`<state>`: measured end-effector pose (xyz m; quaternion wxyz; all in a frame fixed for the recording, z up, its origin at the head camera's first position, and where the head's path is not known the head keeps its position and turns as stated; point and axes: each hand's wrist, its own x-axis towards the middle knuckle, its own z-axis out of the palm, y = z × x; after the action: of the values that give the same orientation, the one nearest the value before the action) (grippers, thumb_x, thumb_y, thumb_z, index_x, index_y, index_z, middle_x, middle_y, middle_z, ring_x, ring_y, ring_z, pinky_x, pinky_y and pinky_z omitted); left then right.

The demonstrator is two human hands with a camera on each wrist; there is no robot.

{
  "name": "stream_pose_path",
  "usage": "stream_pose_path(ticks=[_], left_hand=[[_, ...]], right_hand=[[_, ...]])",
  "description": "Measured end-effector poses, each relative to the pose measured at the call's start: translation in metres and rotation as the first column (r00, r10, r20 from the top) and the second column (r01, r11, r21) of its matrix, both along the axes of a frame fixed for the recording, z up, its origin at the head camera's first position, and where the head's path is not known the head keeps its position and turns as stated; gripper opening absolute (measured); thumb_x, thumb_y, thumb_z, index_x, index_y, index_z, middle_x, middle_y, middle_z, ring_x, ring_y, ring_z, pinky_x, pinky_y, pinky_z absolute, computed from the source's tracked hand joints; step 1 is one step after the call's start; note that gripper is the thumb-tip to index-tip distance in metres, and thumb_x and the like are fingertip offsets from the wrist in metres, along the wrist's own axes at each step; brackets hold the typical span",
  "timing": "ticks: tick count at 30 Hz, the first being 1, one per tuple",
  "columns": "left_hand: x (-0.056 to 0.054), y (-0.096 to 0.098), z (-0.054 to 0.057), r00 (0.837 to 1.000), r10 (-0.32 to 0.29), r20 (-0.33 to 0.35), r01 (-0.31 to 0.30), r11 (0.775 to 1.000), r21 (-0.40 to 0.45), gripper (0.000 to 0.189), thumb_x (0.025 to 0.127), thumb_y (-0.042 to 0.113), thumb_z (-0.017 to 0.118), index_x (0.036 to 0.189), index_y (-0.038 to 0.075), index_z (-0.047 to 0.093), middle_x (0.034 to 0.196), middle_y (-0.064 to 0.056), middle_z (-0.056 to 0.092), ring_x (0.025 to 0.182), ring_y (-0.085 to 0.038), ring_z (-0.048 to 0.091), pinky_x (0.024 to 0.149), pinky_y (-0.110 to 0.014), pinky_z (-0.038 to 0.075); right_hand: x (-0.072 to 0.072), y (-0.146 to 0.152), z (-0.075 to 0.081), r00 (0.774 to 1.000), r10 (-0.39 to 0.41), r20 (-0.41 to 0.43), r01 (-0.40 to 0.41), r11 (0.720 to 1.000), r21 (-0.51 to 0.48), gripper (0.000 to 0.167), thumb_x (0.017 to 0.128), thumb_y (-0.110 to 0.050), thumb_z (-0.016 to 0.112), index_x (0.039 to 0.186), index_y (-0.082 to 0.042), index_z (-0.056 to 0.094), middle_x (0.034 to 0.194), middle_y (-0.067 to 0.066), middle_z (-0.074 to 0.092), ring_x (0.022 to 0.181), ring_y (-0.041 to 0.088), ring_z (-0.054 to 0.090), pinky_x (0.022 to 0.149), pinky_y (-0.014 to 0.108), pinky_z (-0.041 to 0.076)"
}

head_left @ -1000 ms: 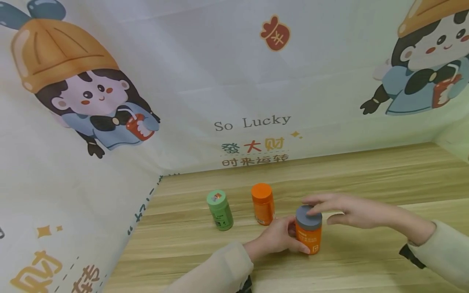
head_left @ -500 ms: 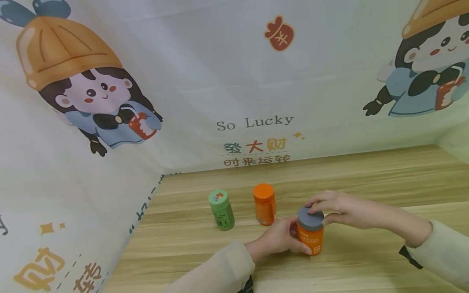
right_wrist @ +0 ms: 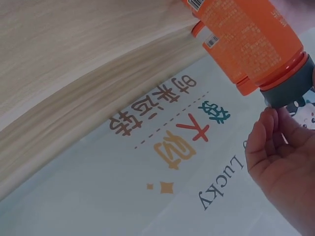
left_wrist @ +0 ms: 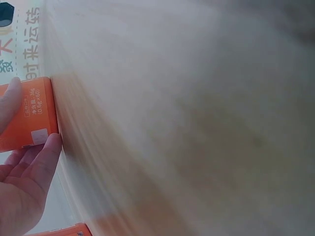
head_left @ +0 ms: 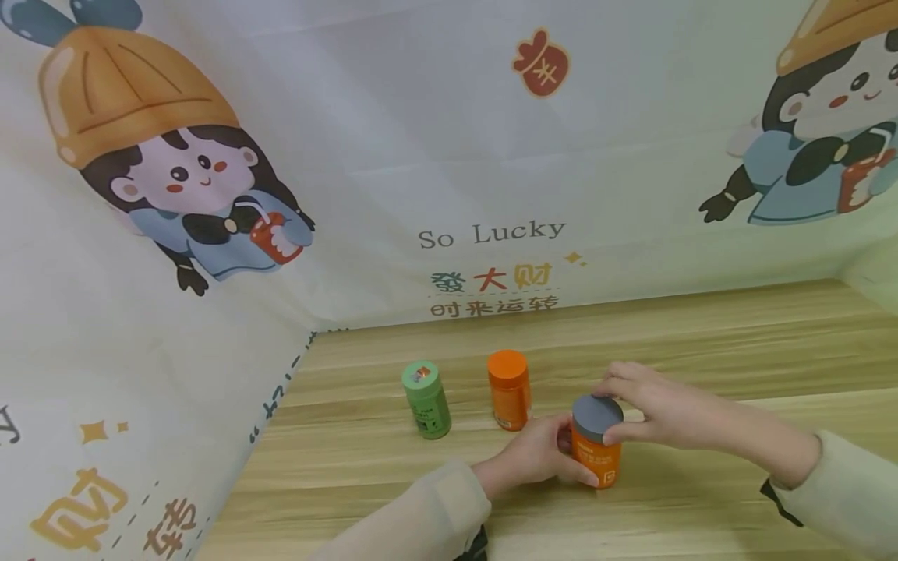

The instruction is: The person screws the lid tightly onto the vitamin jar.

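Observation:
An orange bottle [head_left: 596, 461] with a grey lid [head_left: 595, 418] stands upright on the wooden table. My left hand [head_left: 535, 452] grips its body from the left, thumb across the front near the base. In the left wrist view, printed white text shows on the bottle [left_wrist: 40, 105] between thumb and fingers. My right hand [head_left: 655, 405] holds the lid's rim from the right, thumb in front and fingers behind. The right wrist view has the fingertips of that hand [right_wrist: 283, 164] at the edge of the dark lid [right_wrist: 290, 84].
Behind the left hand stands a second orange bottle [head_left: 508, 393] with an orange lid. Farther left is a green bottle [head_left: 426, 405] with a sticker on top. A printed cloth [head_left: 393, 156] hangs along the table's back and left edges.
My right hand has come down from hovering over the lid to holding its rim, thumb now against the front. My left hand keeps its grip. The view has shifted slightly.

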<state>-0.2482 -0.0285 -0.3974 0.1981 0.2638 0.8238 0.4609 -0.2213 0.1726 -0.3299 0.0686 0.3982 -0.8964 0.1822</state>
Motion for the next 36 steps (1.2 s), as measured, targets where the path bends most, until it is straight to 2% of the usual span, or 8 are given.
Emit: stream_pose_path(ticks=[5, 11, 18, 21, 24, 28, 31, 36], left_hand=[[0.0, 0.0, -0.001, 1.0, 0.007, -0.002, -0.007, 1.0, 0.008, 0.049, 0.068, 0.006, 0.08, 0.112, 0.006, 0.059, 0.099, 0.002, 0.066, 0.081, 0.0, 0.06, 0.074, -0.014, 0.048], [0.0, 0.001, -0.002, 1.0, 0.001, 0.0, -0.001, 1.0, 0.025, 0.047, 0.068, 0.005, 0.079, 0.11, 0.005, 0.059, 0.1, 0.0, 0.067, 0.082, 0.0, 0.06, 0.074, -0.014, 0.048], [0.001, 0.001, -0.002, 1.0, 0.004, 0.008, -0.004, 1.0, 0.031, 0.047, 0.068, 0.003, 0.079, 0.11, 0.004, 0.059, 0.1, 0.0, 0.067, 0.083, -0.001, 0.061, 0.074, -0.014, 0.048], [0.001, 0.001, -0.002, 1.0, 0.006, 0.006, -0.006, 1.0, 0.026, 0.047, 0.068, 0.004, 0.079, 0.11, 0.005, 0.059, 0.1, 0.0, 0.067, 0.083, -0.001, 0.061, 0.075, -0.014, 0.048], [0.001, 0.001, -0.001, 1.0, 0.008, -0.003, -0.008, 1.0, 0.012, 0.047, 0.068, 0.005, 0.08, 0.11, 0.005, 0.059, 0.1, 0.001, 0.067, 0.083, -0.001, 0.061, 0.075, -0.014, 0.048], [0.001, 0.001, 0.0, 1.0, 0.011, -0.008, -0.011, 1.0, -0.004, 0.048, 0.068, 0.008, 0.08, 0.111, 0.006, 0.059, 0.1, 0.002, 0.066, 0.083, -0.001, 0.06, 0.075, -0.014, 0.048], [0.001, 0.001, 0.0, 1.0, 0.013, -0.015, -0.013, 1.0, -0.014, 0.049, 0.068, 0.009, 0.08, 0.113, 0.006, 0.059, 0.101, 0.002, 0.066, 0.083, -0.001, 0.06, 0.075, -0.015, 0.048], [0.002, 0.001, -0.002, 0.998, 0.023, -0.06, -0.025, 0.999, -0.03, 0.052, 0.068, 0.012, 0.081, 0.115, 0.007, 0.058, 0.1, 0.001, 0.067, 0.081, 0.0, 0.06, 0.073, -0.014, 0.048]], right_hand=[[0.002, -0.004, -0.002, 0.993, -0.117, 0.016, 0.117, 0.993, -0.025, 0.048, 0.077, -0.05, 0.065, 0.099, -0.008, 0.059, 0.095, -0.003, 0.053, 0.086, 0.014, 0.053, 0.071, 0.031, 0.048], [0.005, -0.016, -0.006, 0.958, -0.282, 0.049, 0.283, 0.959, -0.021, 0.052, 0.07, -0.053, 0.071, 0.09, -0.008, 0.054, 0.085, -0.001, 0.05, 0.074, 0.012, 0.047, 0.06, 0.025, 0.043], [0.009, -0.023, -0.007, 0.931, -0.365, -0.009, 0.365, 0.931, 0.01, 0.052, 0.069, -0.052, 0.071, 0.088, -0.007, 0.054, 0.082, 0.0, 0.05, 0.069, 0.012, 0.043, 0.054, 0.024, 0.038], [0.008, -0.018, -0.005, 0.951, -0.309, 0.025, 0.309, 0.951, -0.004, 0.059, 0.071, -0.055, 0.069, 0.099, -0.004, 0.057, 0.093, 0.004, 0.055, 0.08, 0.017, 0.051, 0.063, 0.031, 0.047], [0.005, -0.008, -0.003, 0.985, -0.154, 0.077, 0.158, 0.986, -0.054, 0.06, 0.076, -0.047, 0.069, 0.114, -0.002, 0.054, 0.111, 0.012, 0.055, 0.099, 0.027, 0.053, 0.078, 0.043, 0.049], [-0.001, 0.001, -0.004, 0.996, 0.04, 0.075, -0.034, 0.996, -0.086, 0.051, 0.081, -0.03, 0.069, 0.12, -0.003, 0.053, 0.121, 0.014, 0.053, 0.108, 0.031, 0.051, 0.084, 0.044, 0.048], [-0.003, 0.002, -0.008, 0.996, 0.079, 0.037, -0.076, 0.993, -0.088, 0.045, 0.082, -0.027, 0.069, 0.119, -0.004, 0.056, 0.119, 0.013, 0.054, 0.106, 0.028, 0.052, 0.082, 0.039, 0.049], [-0.002, -0.002, -0.015, 0.999, 0.048, 0.014, -0.046, 0.988, -0.145, 0.041, 0.08, -0.02, 0.07, 0.115, -0.003, 0.056, 0.116, 0.012, 0.054, 0.103, 0.026, 0.052, 0.08, 0.037, 0.049]])
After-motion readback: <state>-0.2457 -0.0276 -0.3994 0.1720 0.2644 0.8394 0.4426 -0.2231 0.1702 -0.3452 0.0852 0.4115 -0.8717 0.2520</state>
